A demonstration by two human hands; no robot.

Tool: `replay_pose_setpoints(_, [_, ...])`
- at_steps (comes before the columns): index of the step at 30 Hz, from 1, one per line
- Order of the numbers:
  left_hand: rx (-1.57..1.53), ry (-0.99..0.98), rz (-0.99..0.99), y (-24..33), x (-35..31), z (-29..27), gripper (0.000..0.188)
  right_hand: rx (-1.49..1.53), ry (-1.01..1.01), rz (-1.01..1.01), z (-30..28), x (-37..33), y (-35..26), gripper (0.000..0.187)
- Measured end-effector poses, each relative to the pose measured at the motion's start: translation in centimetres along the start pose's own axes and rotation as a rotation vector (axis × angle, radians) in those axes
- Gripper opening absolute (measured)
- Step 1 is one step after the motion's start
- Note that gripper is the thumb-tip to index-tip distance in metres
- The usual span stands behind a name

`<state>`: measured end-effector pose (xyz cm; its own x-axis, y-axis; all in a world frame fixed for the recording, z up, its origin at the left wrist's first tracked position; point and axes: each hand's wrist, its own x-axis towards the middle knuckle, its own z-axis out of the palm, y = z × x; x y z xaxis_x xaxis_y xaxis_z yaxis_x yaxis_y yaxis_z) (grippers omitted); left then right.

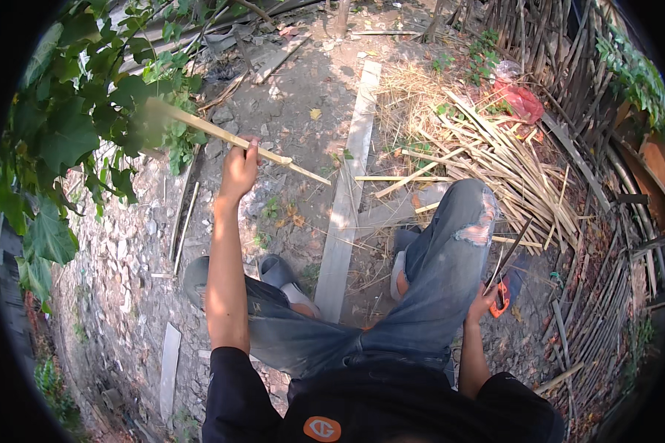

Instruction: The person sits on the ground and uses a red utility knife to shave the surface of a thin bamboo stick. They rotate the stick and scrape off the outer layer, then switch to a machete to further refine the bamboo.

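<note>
My left hand is raised in front of me, closed around a long pale wooden strip. The strip slants down to the right, and beyond my fist it thins to a narrow splinter; its upper left end blurs against the leaves. Low beside my right knee, my right hand grips a knife with a long, narrow dark blade pointing up and away. Next to that hand is an orange handle-like thing, whose kind I cannot make out. The knife's handle is mostly hidden in my fingers.
A long grey board lies on the ground between my feet. Ahead to the right is a heap of split strips with a red plastic bag behind it. Leafy vines hang at the left; a stick fence stands at the far right.
</note>
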<state>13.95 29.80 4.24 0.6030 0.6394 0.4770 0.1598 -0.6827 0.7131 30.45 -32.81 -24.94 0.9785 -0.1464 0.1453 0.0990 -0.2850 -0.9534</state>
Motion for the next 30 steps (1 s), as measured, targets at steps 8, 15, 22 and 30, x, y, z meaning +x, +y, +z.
replay_pose_setpoints(8, [0.023,-0.247,-0.154,-1.0,-1.1,7.6,0.034,0.622,0.133,-0.309,2.2,8.6,-30.8,0.014])
replay_pose_setpoints(15, [0.078,-0.286,-0.14,-2.1,-4.8,14.7,0.031,0.52,-0.614,0.084,13.0,2.4,-36.1,0.028])
replay_pose_setpoints(22, [0.037,-0.275,-0.083,-3.5,-6.8,16.8,0.029,0.221,-0.896,0.502,22.5,0.9,-30.0,0.024])
replay_pose_setpoints(30, [-0.705,0.213,-0.167,-0.5,-1.6,16.7,0.039,0.441,-0.726,0.586,25.8,-5.8,-21.5,0.035])
